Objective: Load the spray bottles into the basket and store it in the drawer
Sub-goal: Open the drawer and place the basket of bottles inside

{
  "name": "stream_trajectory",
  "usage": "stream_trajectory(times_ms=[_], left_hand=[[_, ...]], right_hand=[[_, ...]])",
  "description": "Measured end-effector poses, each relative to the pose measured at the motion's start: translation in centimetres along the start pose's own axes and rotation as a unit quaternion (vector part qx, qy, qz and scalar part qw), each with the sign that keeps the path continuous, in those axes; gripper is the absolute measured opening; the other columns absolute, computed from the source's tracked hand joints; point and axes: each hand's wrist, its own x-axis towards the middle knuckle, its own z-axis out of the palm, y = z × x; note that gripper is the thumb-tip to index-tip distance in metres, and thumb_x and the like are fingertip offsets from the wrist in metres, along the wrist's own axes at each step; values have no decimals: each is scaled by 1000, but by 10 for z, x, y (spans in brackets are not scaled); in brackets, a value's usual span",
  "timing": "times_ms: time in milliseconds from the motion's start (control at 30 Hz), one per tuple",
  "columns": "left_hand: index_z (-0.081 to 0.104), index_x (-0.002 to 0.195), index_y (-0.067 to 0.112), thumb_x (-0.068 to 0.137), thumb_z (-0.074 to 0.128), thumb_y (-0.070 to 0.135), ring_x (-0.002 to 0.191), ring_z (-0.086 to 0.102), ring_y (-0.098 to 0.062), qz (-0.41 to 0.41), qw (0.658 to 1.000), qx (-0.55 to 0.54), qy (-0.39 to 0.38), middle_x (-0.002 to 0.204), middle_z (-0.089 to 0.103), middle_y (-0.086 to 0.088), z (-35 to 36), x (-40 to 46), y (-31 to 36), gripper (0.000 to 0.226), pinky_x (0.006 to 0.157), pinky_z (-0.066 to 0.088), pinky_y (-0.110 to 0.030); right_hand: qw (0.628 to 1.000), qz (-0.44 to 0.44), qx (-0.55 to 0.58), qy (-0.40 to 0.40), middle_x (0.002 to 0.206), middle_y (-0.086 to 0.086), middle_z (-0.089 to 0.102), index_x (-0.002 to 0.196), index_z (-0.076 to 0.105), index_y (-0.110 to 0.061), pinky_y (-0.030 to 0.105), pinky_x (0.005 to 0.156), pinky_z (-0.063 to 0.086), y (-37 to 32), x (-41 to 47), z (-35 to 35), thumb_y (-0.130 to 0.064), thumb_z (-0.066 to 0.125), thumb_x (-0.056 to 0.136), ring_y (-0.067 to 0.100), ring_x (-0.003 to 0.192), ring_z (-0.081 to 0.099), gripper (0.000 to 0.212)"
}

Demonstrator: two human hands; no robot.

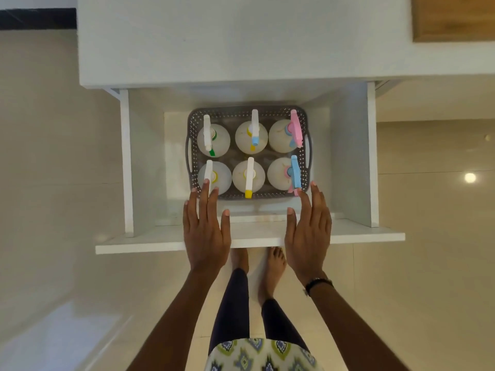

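Observation:
A grey perforated basket (190,156) rests on the floor of an open white drawer (249,238). Several white spray bottles (250,137) stand upright inside it in two rows, with white, pink and blue trigger heads. My left hand (205,231) hovers flat over the drawer's front edge, fingers spread, its fingertips over the basket's near left corner. My right hand (308,231) hovers the same way by the near right corner. Neither hand holds anything.
The drawer sticks out from a white cabinet (214,49) whose top fills the upper view. A wooden board (455,20) lies at the top right. Beige tiled floor surrounds the drawer, and my bare feet (257,266) stand just below its front panel.

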Motion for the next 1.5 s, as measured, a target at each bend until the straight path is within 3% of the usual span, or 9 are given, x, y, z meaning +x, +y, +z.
stream_trajectory(times_ms=[267, 733, 1000, 1167, 1267, 1333, 1433, 1500], left_hand=[[35, 141, 18, 95, 46, 27, 143, 24, -23, 1, 999, 16, 29, 154, 32, -4, 2, 5, 0, 47, 117, 12, -35], [35, 141, 17, 98, 38, 29, 144, 25, -26, 29, 997, 3, 73, 153, 33, -6, -6, 73, 11, 45, 117, 14, -38], [33, 140, 15, 99, 33, 31, 143, 25, -31, 56, 992, -14, 112, 153, 32, -10, -12, 125, 19, 44, 115, 26, -49], [28, 145, 13, 100, 21, 41, 145, 18, -32, 89, 992, 19, 89, 156, 25, -9, -23, 157, 26, 54, 118, 16, -48], [21, 149, 13, 99, 28, 47, 147, 11, -32, 141, 986, 52, 77, 158, 17, -11, -35, 175, 28, 61, 119, 6, -43], [17, 150, 10, 94, 34, 59, 147, 9, -32, 192, 977, 66, 66, 159, 14, -13, -45, 184, 29, 76, 119, 3, -42], [9, 150, 7, 84, 31, 77, 148, 4, -31, 257, 959, 121, 17, 160, 7, -14, -54, 195, 29, 99, 122, 6, -45], [5, 151, 7, 79, 26, 81, 148, 2, -29, 260, 954, 146, -25, 160, 4, -11, -54, 203, 28, 106, 122, 9, -46]], right_hand=[[998, -28, -47, 20, 154, 7, 33, 143, 30, -19, 46, 118, 25, 2, 9, 7, -36, 36, 97, 21, 145, 21, 49], [994, -72, -49, 72, 155, 5, 31, 144, 30, -22, 43, 120, 19, -16, 78, 11, -32, 41, 97, 22, 146, 21, 49], [986, -114, -50, 114, 154, 7, 32, 143, 32, -22, 45, 118, 21, -30, 130, 12, -32, 38, 98, 25, 145, 23, 47], [981, -145, -76, 99, 155, 11, 29, 145, 29, -21, 43, 120, 14, -41, 165, 8, -35, 36, 99, 29, 145, 22, 49], [976, -189, -78, 70, 157, 13, 23, 148, 21, -16, 39, 120, 4, -45, 185, 0, -45, 35, 99, 31, 146, 17, 59], [968, -238, -71, 42, 158, 16, 19, 149, 20, -10, 43, 121, 7, -47, 196, -10, -59, 38, 94, 32, 147, 14, 76], [953, -286, -98, -26, 160, 15, 11, 150, 11, -4, 46, 122, 10, -46, 210, -22, -79, 35, 80, 31, 148, 8, 105], [945, -296, -125, -67, 161, 12, 8, 151, 8, -6, 46, 122, 8, -45, 221, -25, -84, 31, 75, 30, 149, 4, 111]])
